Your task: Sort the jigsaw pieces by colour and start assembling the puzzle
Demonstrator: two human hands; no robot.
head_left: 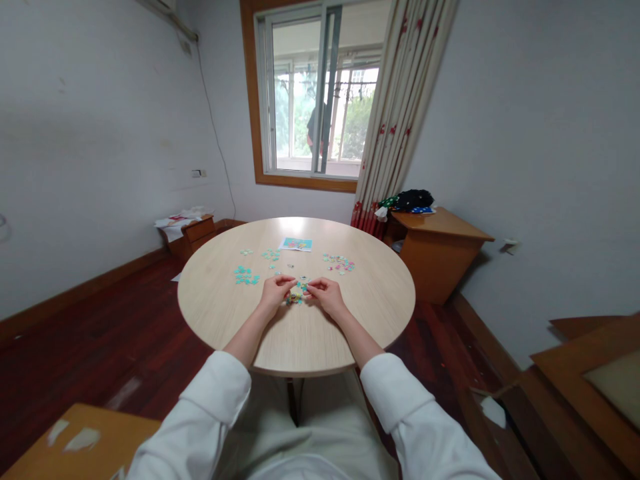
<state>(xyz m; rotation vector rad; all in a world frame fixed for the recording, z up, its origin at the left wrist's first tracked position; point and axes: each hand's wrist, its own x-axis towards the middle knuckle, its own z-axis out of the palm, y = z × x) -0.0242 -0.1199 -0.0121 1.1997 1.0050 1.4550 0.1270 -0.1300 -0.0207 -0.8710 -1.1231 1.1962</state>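
Observation:
My left hand [278, 292] and my right hand [326, 295] face each other near the middle of the round table, fingers pinched. Between the fingertips is a small cluster of teal jigsaw pieces [303, 285]; both hands are closed at its edges, though what each pinches is too small to make out fully. Just below, more multicoloured jigsaw pieces [295, 299] lie against the left fingers. Beyond the hands rests a picture sheet [297, 245] with a blue coloured print. A tiny piece [291, 266] lies alone between the sheet and my hands.
Teal pieces [246, 275] lie loose at the left of the round table [225, 313], with paler green pieces [271, 255] behind. Pink and mixed pieces [340, 263] are spread at the right. A wooden desk [440, 230] bearing cloth stands beyond the table's right edge.

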